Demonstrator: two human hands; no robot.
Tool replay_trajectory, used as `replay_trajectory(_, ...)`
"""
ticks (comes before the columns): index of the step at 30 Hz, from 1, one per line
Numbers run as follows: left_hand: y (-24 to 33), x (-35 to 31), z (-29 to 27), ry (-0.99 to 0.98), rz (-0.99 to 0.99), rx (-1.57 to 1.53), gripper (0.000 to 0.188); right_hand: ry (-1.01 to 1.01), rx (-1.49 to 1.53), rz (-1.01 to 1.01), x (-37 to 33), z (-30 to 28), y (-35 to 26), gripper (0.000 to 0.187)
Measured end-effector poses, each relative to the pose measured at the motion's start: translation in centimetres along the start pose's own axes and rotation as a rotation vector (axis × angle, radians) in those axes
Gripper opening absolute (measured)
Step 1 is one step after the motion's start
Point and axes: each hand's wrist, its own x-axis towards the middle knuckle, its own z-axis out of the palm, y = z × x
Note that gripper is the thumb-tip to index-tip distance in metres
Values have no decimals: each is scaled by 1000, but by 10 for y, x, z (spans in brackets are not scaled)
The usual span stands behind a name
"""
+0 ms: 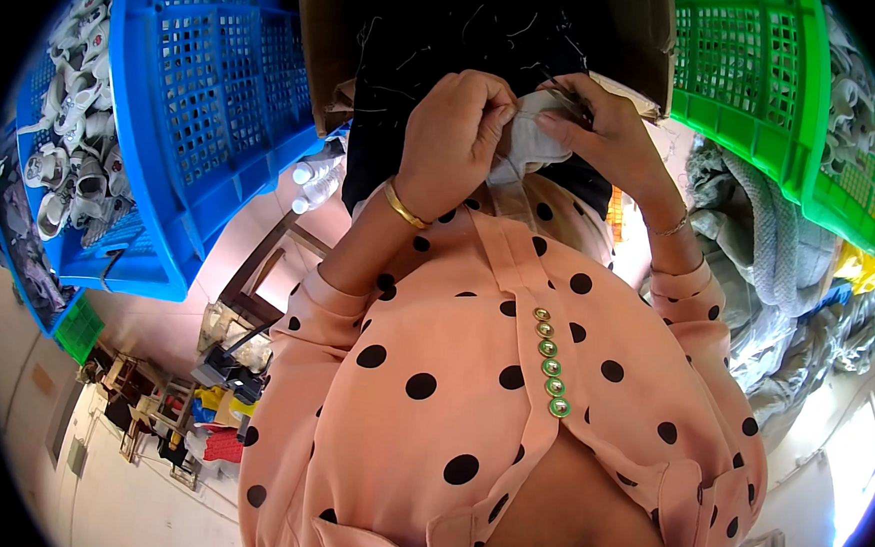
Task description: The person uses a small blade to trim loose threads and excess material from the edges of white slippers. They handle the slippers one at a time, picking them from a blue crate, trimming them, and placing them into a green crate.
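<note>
My left hand (pixel 453 129), with a gold bangle at the wrist, is closed, its thumb and fingers pinching the edge of a small white and pale grey shoe upper (pixel 533 139). From the other side my right hand (pixel 611 134) grips the same piece, the thumb lying over its top edge. Under the right fingers a narrow dark thing shows, too hidden to name. The upper is above my lap, close in front of my polka-dot shirt. Scraps of pale thread lie on the black cloth (pixel 411 46) over my lap.
A blue plastic crate (pixel 193 88) stands at the left, with many small pale shoe uppers (pixel 80 141) beyond its wall. At the right is a green crate (pixel 745 82) with similar pieces. A cardboard box (pixel 321 51) is ahead; grey fabric and plastic bags (pixel 769 264) are heaped at the right.
</note>
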Motion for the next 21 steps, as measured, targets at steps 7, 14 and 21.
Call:
replay_trajectory(7, 17, 1, 4, 21, -173, -103, 9, 77, -186, -129, -2, 5, 5, 46)
replay_trajectory(14, -20, 12, -9, -283, -324, -695, 9, 143, -172, -208, -4, 6, -15, 40)
replay_trajectory(21, -13, 12, -34, -446, -440, -663, 19, 127, -156, -209, -3, 7, -16, 36)
